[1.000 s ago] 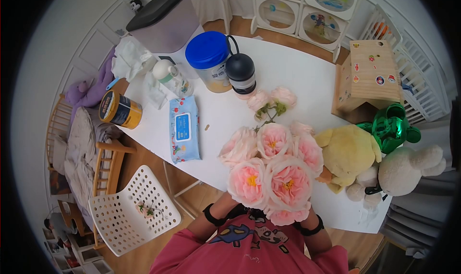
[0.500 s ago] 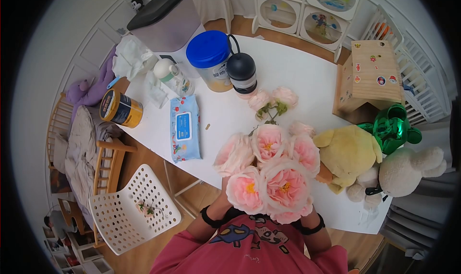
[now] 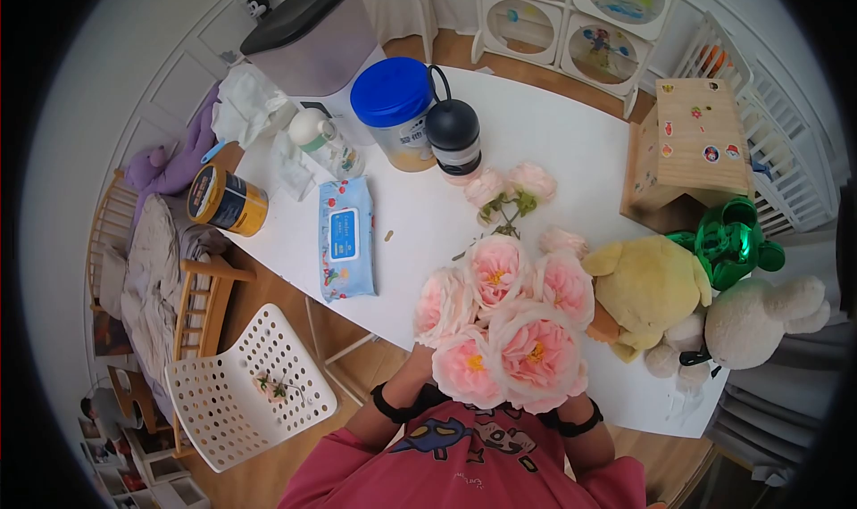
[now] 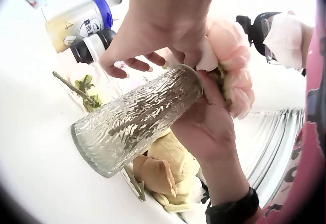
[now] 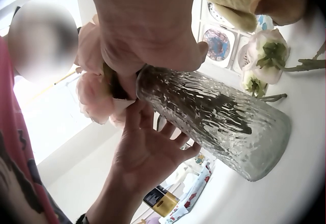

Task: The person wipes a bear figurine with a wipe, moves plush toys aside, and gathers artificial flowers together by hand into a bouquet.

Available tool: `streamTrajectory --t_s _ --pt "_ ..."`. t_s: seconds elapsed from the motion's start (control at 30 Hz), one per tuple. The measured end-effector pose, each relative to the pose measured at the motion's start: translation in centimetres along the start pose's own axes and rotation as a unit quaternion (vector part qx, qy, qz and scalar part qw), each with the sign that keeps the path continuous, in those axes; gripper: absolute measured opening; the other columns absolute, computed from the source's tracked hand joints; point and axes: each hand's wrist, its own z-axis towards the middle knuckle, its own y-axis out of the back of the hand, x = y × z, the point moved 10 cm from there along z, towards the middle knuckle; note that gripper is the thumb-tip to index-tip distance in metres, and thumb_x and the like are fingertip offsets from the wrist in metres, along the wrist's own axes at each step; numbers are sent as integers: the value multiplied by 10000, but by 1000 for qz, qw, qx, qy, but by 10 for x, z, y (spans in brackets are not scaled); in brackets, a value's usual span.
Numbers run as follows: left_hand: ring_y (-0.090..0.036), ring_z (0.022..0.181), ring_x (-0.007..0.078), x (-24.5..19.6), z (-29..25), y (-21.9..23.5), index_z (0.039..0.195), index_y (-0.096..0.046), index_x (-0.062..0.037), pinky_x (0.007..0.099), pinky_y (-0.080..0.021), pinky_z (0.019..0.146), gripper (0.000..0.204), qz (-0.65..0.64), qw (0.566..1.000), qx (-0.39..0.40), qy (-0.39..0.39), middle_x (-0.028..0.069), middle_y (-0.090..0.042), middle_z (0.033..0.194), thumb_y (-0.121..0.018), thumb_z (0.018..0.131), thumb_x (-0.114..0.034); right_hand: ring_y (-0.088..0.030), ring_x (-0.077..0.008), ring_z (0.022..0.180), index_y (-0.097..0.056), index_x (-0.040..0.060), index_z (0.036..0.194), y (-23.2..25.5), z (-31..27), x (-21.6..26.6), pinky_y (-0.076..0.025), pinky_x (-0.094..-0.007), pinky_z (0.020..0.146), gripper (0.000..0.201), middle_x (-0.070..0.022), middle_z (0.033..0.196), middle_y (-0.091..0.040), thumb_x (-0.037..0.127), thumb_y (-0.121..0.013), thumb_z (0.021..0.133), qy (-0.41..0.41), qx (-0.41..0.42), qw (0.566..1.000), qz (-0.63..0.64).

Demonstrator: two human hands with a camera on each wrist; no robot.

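A ribbed clear glass vase (image 4: 135, 124) stands on the white table, with dark stems inside and several large pink roses (image 3: 536, 353) crowded over its mouth. My left hand (image 4: 165, 25) is at the rim, thumb and index finger pinching at the base of a rose (image 4: 229, 46); its other fingers fan out beside the glass. Opposite, my right hand (image 5: 150, 30) lies close against the vase neck, right under the blooms, its fingers mostly hidden. In the head view the blooms cover most of both hands and the vase.
Cut roses (image 3: 513, 188) lie beyond the vase. A yellow plush toy (image 3: 647, 286) sits to the right. Farther left are a wipes pack (image 3: 348, 237), a blue-lidded canister (image 3: 393, 112) and a black bottle (image 3: 453, 134). A white chair (image 3: 223, 402) stands at the lower left.
The leftmost rose swung outward to the left, then back in to the right. The blooms have shifted a little over the vase mouth, and the left hand has moved slightly with them.
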Motion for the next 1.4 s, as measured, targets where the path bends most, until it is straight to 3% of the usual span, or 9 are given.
streamTrajectory --t_s 0.3,0.37,0.6,0.67,0.97,1.1,1.17,1.27,1.4 --pt "-494 1210 197 -19 5 -9 1365 -415 -43 353 -384 1045 648 214 970 34 -108 89 -491 1343 -730 800 -88 -437 -301 1283 -392 69 1381 2 10 -16 -391 -401 1038 594 -151 1412 -419 335 -591 888 -48 9 984 174" --pt "-456 1234 250 17 3 -4 1284 -458 -105 411 -394 1039 394 -175 983 14 57 77 -456 1355 -453 984 -361 -437 -301 1283 -388 70 1385 7 8 -20 -390 -400 1039 593 -150 1414 -416 338 -585 893 -58 10 975 213" --pt "-462 1233 262 33 10 -8 1290 -447 -117 424 -394 1042 435 -361 921 15 143 93 -471 1327 -421 982 -423 -448 -271 1268 -307 92 1427 9 14 -16 -394 -390 1053 580 -129 1429 -384 400 -459 959 -38 1 980 194" --pt "-471 1223 261 -4 22 -12 1306 -459 -121 415 -419 1007 480 -81 988 42 122 103 -488 1320 -483 945 -435 -450 -271 1266 -310 91 1424 7 15 -14 -396 -389 1051 576 -129 1426 -387 398 -457 959 -32 1 984 178" --pt "-545 1124 177 -25 24 -8 1313 -445 -31 314 -459 971 419 304 951 52 -4 89 -520 1289 -575 926 -126 -458 -269 1257 -323 83 1413 -3 12 -7 -403 -387 1043 559 -130 1411 -401 388 -450 963 -5 0 994 106" --pt "-535 1140 186 -23 21 -5 1313 -437 -38 326 -448 990 367 307 949 34 59 92 -519 1280 -478 976 -176 -461 -268 1253 -329 79 1408 -7 12 -3 -406 -385 1039 551 -130 1404 -407 383 -447 964 8 -1 997 75" --pt "-512 1172 197 -6 17 7 1334 -415 -53 340 -426 1016 382 142 980 5 137 95 -513 1284 -409 999 -237 -463 -268 1251 -332 77 1406 -11 14 -2 -408 -385 1038 547 -130 1401 -411 381 -445 965 13 -1 998 60" --pt "-505 1170 209 -27 15 3 1318 -420 -71 342 -414 1022 372 356 934 21 21 86 -517 1265 -395 999 -261 -466 -267 1248 -336 75 1402 -16 17 -1 -410 -384 1035 542 -130 1396 -415 378 -443 966 20 1 999 37" --pt "-497 1167 244 -12 8 5 1303 -444 -72 385 -396 1006 399 337 940 20 44 100 -523 1261 -426 970 -290 -469 -266 1244 -341 71 1397 -23 21 6 -413 -383 1031 535 -131 1390 -422 374 -440 968 36 1 999 4"
